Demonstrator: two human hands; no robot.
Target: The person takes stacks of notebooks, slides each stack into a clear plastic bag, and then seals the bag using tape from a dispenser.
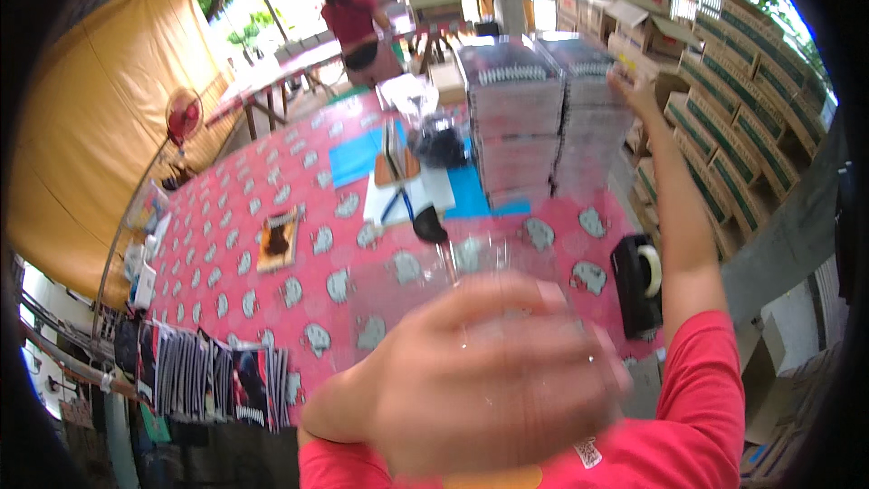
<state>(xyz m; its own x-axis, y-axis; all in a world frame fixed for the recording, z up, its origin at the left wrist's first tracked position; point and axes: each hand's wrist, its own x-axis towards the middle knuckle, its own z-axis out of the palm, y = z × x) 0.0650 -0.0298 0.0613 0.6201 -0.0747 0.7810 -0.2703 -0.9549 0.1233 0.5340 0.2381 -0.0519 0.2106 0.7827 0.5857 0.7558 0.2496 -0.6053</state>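
Note:
My left hand [498,362] is large, close and smeared by motion, its fingers curled. Clear plastic with small glints, seemingly a sleeve [398,285], shows around and over this hand and spreads above the table. Stretched out to the far right, my right hand [637,95] has bent fingers at the near right corner of the top book on the right pile of books [593,127]. Beside it stands another tall pile of dark-covered books [514,118]. Part of the right hand's grip is hard to make out.
A pink patterned cloth covers the table [226,263]. On it are a black tape dispenser [636,285], scissors [398,204], a small brown-and-yellow card [278,240] and a row of books [208,376]. Cardboard boxes [724,118] line the right; a person [353,23] stands beyond.

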